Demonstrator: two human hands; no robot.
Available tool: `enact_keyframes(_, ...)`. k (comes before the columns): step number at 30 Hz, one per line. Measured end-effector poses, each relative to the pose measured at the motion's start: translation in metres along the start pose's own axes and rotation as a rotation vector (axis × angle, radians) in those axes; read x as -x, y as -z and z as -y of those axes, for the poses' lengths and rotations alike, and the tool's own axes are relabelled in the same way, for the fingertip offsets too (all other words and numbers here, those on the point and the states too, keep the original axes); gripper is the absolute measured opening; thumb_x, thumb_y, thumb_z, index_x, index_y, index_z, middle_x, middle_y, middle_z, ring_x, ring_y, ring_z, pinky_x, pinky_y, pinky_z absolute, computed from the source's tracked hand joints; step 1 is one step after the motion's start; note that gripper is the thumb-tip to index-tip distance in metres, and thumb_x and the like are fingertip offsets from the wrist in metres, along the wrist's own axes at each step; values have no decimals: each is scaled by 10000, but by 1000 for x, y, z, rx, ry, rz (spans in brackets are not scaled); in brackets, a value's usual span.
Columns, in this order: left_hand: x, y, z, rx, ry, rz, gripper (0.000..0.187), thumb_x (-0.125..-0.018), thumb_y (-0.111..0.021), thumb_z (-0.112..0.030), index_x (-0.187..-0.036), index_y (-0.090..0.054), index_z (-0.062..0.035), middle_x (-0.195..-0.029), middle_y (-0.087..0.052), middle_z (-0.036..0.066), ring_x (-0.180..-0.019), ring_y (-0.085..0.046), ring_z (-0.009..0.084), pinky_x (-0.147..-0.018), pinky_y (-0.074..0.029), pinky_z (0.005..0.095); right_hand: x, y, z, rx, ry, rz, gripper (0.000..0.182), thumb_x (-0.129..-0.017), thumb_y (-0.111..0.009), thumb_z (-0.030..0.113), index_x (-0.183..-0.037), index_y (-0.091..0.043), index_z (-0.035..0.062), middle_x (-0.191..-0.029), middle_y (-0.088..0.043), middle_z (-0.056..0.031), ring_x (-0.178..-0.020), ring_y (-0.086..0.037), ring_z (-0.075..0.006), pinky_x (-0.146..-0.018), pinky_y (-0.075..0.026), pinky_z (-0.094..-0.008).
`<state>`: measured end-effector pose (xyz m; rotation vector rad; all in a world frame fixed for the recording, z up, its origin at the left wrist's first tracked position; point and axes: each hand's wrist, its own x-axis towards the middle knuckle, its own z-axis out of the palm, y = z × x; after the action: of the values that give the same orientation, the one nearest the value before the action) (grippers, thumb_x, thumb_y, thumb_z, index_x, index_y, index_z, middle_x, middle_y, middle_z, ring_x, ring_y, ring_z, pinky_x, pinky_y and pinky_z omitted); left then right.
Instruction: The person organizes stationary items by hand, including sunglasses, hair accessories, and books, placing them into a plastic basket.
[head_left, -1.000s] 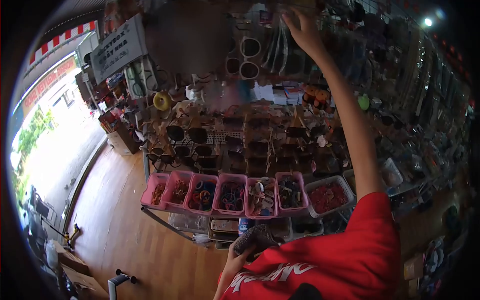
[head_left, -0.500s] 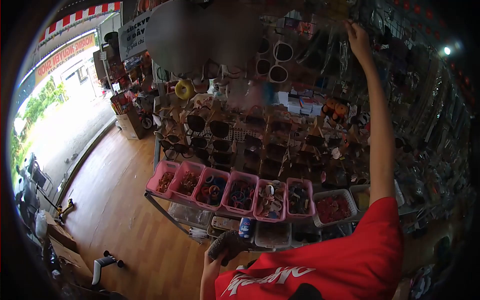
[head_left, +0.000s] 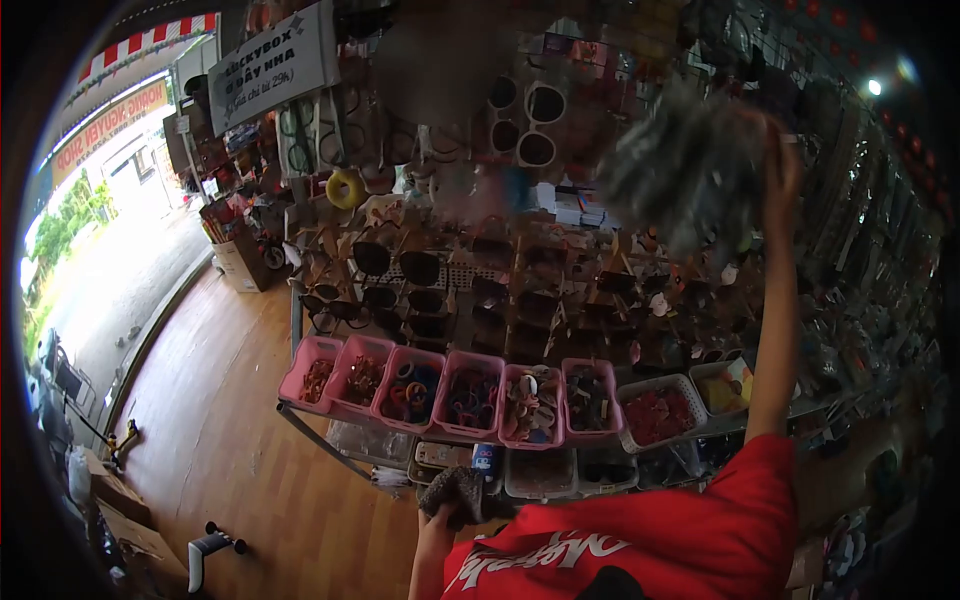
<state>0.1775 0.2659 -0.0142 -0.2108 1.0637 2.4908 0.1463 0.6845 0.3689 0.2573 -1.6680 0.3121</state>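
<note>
My right hand (head_left: 781, 165) is raised high at the upper right with its arm stretched up. It grips a blurred bunch of clear plastic packets (head_left: 680, 170) in front of the hanging wall display. Low in the view, close to my red shirt (head_left: 640, 550), my left hand (head_left: 436, 522) is closed on a dark grey fuzzy cloth (head_left: 455, 490). That hand sits just below the front edge of a row of pink bins (head_left: 440, 385) filled with hair ties and small accessories.
A rack of sunglasses (head_left: 450, 285) rises behind the bins. White baskets (head_left: 655, 412) stand at the row's right end. A "LUCKYBOX" sign (head_left: 265, 65) hangs at the upper left. Wooden floor (head_left: 230, 440) runs left towards the open shopfront. Cardboard boxes (head_left: 125, 510) lie bottom left.
My right hand has come down and to the right from the top hooks, now with a bunch of packets in it. The left hand keeps the cloth in about the same place.
</note>
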Motion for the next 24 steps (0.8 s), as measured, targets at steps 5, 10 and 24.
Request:
enact_keyframes(5, -14, -67, -36, -136, -249, 187, 245, -784, -609, -33, -1027, -575, -19, -913, -594, 46, -851, -560, 129, -764, -442, 266, 83, 37, 38, -458, -364, 57, 384, -936, -411, 358, -965, -574, 11, -971, -612, -124, -906, -575, -181, -813, -439, -313)
enact_keyframes(10, -36, -138, -73, -550, -651, 306, 160, -773, -636, -45, -924, -597, -8, -861, -596, 42, -812, -557, 123, -742, -435, 260, 144, 40, 76, -607, -249, 156, 328, -935, -427, 295, -900, -576, 4, -941, -627, -182, -852, -600, -218, -761, -472, -341)
enact_keyframes(24, -59, -171, -83, -573, -781, 758, 610, -752, -669, -438, -1111, -511, 29, -1127, -528, 98, -1022, -495, 178, -892, -372, 296, 191, 4, 131, -913, -315, 516, 186, -886, -431, 67, -955, -593, 5, -999, -626, -187, -972, -601, -283, -875, -447, -389)
